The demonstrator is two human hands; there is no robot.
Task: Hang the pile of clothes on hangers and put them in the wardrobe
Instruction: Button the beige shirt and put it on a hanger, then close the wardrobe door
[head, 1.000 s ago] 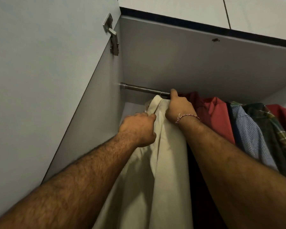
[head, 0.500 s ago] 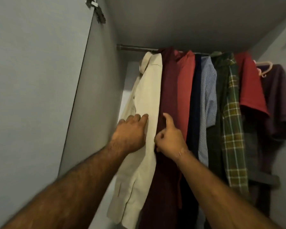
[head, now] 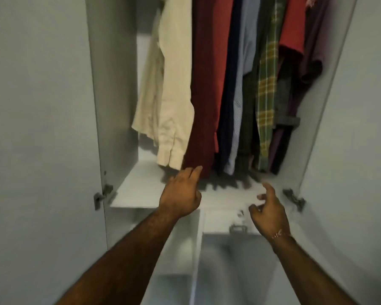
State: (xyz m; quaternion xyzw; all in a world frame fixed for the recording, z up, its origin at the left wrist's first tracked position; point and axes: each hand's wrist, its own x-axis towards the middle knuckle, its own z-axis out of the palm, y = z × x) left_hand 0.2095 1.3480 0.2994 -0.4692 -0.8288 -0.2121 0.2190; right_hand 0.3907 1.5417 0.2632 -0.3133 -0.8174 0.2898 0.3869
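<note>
Currently, both hands are extended toward the open grey wardrobe [head: 112, 89] and hold nothing. The left hand [head: 182, 195] is over the front edge of the pale wardrobe shelf [head: 139, 188], fingers loosely extended and pointing at the lower hem of the hanging garments; contact with the fabric cannot be confirmed. The right hand [head: 269, 213] is near the right front corner of the same shelf, fingers relaxed and slightly spread, with a thin thread bracelet [head: 278, 234] at the wrist.

The garments hang side by side above the shelf. From the left edge: a cream long-sleeved shirt [head: 163, 95], a dark maroon shirt [head: 204, 95], a navy garment [head: 230, 84], a light blue striped shirt [head: 242, 84], a green and yellow plaid shirt [head: 266, 89], a red short-sleeved top [head: 293, 29] and a dark purple garment [head: 312, 51] at the right wall. The cream shirt hangs slightly apart from the left wall.

Below the shelf front sits a white drawer with a metal handle [head: 238, 228]. Metal hinges [head: 101, 195] are fitted at both sides.
</note>
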